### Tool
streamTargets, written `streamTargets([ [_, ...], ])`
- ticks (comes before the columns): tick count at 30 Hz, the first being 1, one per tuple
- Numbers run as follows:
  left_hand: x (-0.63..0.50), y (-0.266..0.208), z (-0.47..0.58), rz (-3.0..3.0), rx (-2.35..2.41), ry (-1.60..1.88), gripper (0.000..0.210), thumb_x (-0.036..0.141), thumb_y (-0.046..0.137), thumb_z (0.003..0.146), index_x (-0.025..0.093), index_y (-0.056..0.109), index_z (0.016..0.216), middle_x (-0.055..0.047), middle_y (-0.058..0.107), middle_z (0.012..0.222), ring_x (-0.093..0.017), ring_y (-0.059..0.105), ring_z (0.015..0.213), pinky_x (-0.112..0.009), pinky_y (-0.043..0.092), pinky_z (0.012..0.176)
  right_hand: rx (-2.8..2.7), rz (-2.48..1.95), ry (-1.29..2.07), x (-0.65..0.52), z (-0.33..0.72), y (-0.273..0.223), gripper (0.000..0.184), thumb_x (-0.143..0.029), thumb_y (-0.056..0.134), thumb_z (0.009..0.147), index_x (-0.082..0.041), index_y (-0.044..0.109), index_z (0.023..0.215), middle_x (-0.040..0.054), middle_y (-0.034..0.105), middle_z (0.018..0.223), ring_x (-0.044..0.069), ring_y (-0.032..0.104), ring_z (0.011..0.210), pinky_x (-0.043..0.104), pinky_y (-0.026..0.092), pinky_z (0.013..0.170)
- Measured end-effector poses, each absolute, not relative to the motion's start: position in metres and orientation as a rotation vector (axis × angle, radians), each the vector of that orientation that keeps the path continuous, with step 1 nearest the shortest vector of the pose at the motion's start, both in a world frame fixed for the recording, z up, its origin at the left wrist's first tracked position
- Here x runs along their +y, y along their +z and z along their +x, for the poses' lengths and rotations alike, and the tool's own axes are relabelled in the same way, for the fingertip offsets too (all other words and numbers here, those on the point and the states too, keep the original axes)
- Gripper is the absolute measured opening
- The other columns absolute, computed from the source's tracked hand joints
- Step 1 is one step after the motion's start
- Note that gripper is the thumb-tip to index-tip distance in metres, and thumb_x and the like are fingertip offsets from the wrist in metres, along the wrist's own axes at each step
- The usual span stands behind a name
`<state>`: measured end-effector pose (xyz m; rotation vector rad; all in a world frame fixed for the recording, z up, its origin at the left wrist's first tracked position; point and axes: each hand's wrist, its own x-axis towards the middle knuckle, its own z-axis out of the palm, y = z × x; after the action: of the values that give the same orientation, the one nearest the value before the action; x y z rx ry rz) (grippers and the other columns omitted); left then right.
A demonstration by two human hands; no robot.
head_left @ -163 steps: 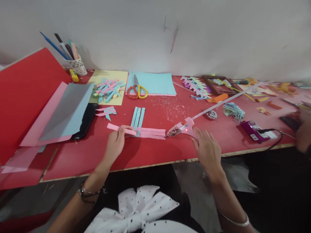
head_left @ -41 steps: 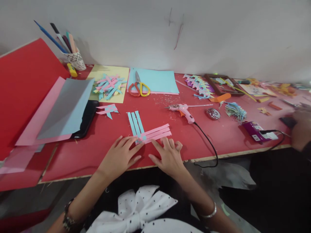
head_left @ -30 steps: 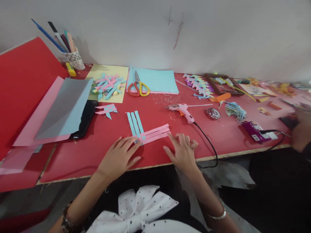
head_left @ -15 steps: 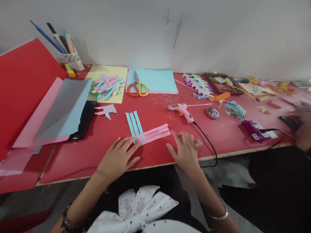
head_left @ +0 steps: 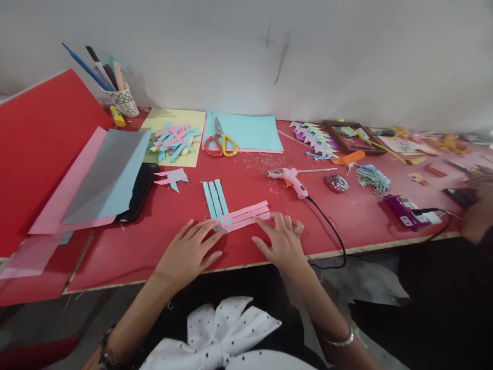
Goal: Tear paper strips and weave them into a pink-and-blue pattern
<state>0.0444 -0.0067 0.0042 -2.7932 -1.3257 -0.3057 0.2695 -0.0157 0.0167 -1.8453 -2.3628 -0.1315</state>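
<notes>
Pink paper strips and blue paper strips cross at a woven corner on the red table. My left hand lies with fingers spread, its fingertips on that corner and hiding part of it. At the pink strips' right part, my right hand has its index fingertip on or just over the lowest strip, thumb apart. Neither hand grips anything. Behind them lies a pink glue gun with its nozzle pointing left. A small woven piece of pink and blue strips rests farther left.
Scissors lie on blue paper. Cut strips are heaped on a yellow sheet. At left, paper sheets overlap a black device. A black cord hangs past the table edge. Another person's hand is blurred at far right.
My right hand has moved left, bringing its index finger over the end part of the pink strips. My left hand stays at the woven corner. The whole view has shifted slightly.
</notes>
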Motion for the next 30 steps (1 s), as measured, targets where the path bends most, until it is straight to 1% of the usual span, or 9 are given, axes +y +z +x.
streamTargets([
  [5, -0.006, 0.005, 0.044, -2.787, -1.301, -0.321, 0.035, 0.034, 0.034, 0.088, 0.023, 0.057, 0.113, -0.008, 0.060, 0.115, -0.021, 0.055, 0.105, -0.041, 0.042, 0.092, -2.204, -1.935, -0.271, -0.012, 0.293, 0.015, 0.035, -0.038, 0.036, 0.086, -0.024, 0.059, 0.109, 0.0096, 0.054, 0.097, 0.022, 0.045, 0.084, 0.036, 0.027, 0.072],
  [10, -0.005, -0.001, 0.035, -2.755, -1.387, -0.303, 0.036, 0.035, 0.033, 0.088, 0.023, 0.057, 0.112, -0.007, 0.060, 0.116, -0.020, 0.055, 0.105, -0.041, 0.039, 0.095, -1.942, -2.008, -0.330, 0.007, 0.307, 0.020, 0.029, -0.031, 0.040, 0.084, -0.019, 0.059, 0.103, 0.0096, 0.056, 0.097, 0.022, 0.048, 0.087, 0.039, 0.029, 0.078],
  [15, 0.002, 0.003, 0.020, -2.754, -1.473, -0.359, 0.038, 0.035, 0.030, 0.089, 0.020, 0.061, 0.105, -0.009, 0.062, 0.109, -0.022, 0.057, 0.100, -0.046, 0.040, 0.094, -1.865, -2.150, -0.312, 0.039, 0.321, 0.028, 0.035, -0.030, 0.045, 0.079, -0.013, 0.052, 0.108, 0.0148, 0.055, 0.096, 0.029, 0.047, 0.090, 0.039, 0.034, 0.072],
  [17, 0.008, 0.010, 0.018, -2.783, -1.472, -0.385, 0.038, 0.036, 0.031, 0.089, 0.019, 0.061, 0.102, -0.009, 0.063, 0.105, -0.022, 0.058, 0.096, -0.043, 0.043, 0.089, -1.792, -2.192, -0.323, 0.051, 0.328, 0.029, 0.036, -0.029, 0.046, 0.077, -0.011, 0.051, 0.107, 0.0172, 0.053, 0.097, 0.029, 0.046, 0.092, 0.038, 0.036, 0.070],
  [20, 0.023, 0.023, 0.029, -2.843, -1.483, -0.414, 0.035, 0.035, 0.034, 0.089, 0.017, 0.059, 0.104, -0.009, 0.062, 0.101, -0.019, 0.059, 0.091, -0.032, 0.048, 0.078, -1.748, -2.224, -0.291, 0.066, 0.338, 0.026, 0.033, -0.029, 0.046, 0.076, -0.010, 0.051, 0.102, 0.0169, 0.052, 0.093, 0.028, 0.047, 0.091, 0.035, 0.037, 0.069],
  [22, 0.034, 0.031, 0.045, -2.931, -1.462, -0.355, 0.030, 0.030, 0.038, 0.088, 0.017, 0.057, 0.106, -0.008, 0.060, 0.098, -0.018, 0.059, 0.089, -0.028, 0.048, 0.075, -1.829, -2.218, -0.246, 0.072, 0.342, 0.021, 0.027, -0.029, 0.045, 0.077, -0.012, 0.053, 0.096, 0.0140, 0.053, 0.088, 0.026, 0.048, 0.087, 0.035, 0.038, 0.069],
  [24, 0.043, 0.037, 0.065, -3.004, -1.424, -0.189, 0.031, 0.025, 0.043, 0.086, 0.015, 0.053, 0.113, -0.008, 0.058, 0.100, -0.018, 0.059, 0.087, -0.027, 0.047, 0.072, -1.900, -2.209, -0.224, 0.076, 0.344, 0.016, 0.021, -0.027, 0.042, 0.078, -0.014, 0.054, 0.089, 0.0129, 0.054, 0.085, 0.025, 0.048, 0.084, 0.035, 0.038, 0.068],
  [27, 0.052, 0.041, 0.094, -3.029, -1.318, 0.045, 0.038, 0.034, 0.047, 0.084, 0.012, 0.050, 0.116, -0.010, 0.057, 0.100, -0.020, 0.061, 0.078, -0.029, 0.046, 0.064, -1.908, -2.209, -0.236, 0.078, 0.345, 0.010, 0.019, -0.020, 0.039, 0.078, -0.012, 0.054, 0.087, 0.0149, 0.054, 0.087, 0.025, 0.048, 0.084, 0.035, 0.038, 0.067],
  [30, 0.058, 0.040, 0.113, -3.056, -1.294, 0.094, 0.034, 0.033, 0.048, 0.084, 0.014, 0.053, 0.110, -0.008, 0.056, 0.100, -0.019, 0.061, 0.076, -0.027, 0.044, 0.061, -1.906, -2.198, -0.246, 0.077, 0.345, 0.008, 0.020, -0.017, 0.036, 0.079, -0.011, 0.053, 0.087, 0.0158, 0.054, 0.087, 0.026, 0.048, 0.084, 0.035, 0.038, 0.067],
])
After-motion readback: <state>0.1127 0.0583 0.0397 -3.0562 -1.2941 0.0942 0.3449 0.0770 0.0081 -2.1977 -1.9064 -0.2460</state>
